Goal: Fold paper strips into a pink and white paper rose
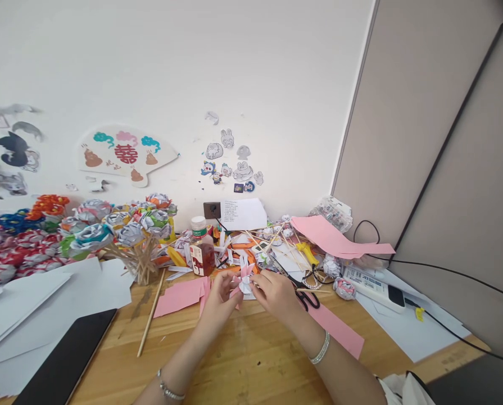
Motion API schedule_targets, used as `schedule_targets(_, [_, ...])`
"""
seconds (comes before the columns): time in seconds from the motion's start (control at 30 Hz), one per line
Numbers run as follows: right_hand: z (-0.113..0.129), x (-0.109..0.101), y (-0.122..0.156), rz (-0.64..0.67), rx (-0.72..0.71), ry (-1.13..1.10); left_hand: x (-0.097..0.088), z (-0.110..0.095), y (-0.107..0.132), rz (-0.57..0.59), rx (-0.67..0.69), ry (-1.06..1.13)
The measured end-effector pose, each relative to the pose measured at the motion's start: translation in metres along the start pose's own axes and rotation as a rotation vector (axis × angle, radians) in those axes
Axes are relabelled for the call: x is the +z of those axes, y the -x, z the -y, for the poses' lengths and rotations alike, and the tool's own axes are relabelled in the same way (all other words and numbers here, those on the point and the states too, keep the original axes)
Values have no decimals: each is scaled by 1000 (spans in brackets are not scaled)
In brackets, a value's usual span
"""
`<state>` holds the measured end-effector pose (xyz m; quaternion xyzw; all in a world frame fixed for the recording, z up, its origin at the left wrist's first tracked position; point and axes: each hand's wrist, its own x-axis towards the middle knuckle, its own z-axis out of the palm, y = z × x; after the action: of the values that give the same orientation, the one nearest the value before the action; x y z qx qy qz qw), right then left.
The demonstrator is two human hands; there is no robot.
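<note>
Pinching its sides, my left hand (222, 292) and right hand (274, 293) held the pink-and-white paper piece (245, 283) between their fingertips.

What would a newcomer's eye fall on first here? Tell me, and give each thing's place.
Probably the mass of colorful paper flowers, crowding the far left of the table. Above them, a fan-shaped cutout with a red character stands out on the white wall. Near the picture's center, the left hand and right hand meet at a small pink-and-white paper piece.
</note>
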<state>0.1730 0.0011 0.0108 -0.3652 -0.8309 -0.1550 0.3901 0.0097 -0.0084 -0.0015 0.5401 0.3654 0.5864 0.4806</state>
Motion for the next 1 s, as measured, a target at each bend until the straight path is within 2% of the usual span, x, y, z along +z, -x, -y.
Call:
schedule_targets(0.13, [-1,0,-1,-43,87,-86,-1,-3,-1,16,-38,64])
schedule_targets(0.3, [1,0,-1,-32,127,-171,-2,-1,-2,-55,-117,84])
schedule_targets(0.47, [1,2,0,-25,160,-227,-3,4,-3,22,-129,100])
schedule_targets(0.53, [0,2,-1,-26,174,-259,-3,0,-1,2,-146,146])
schedule_targets(0.73, [-4,2,-2,-26,140,-312,-2,-16,4,-36,-213,422])
schedule_targets(1.0, [-1,-6,-2,15,24,-303,2,-18,4,-81,-183,360])
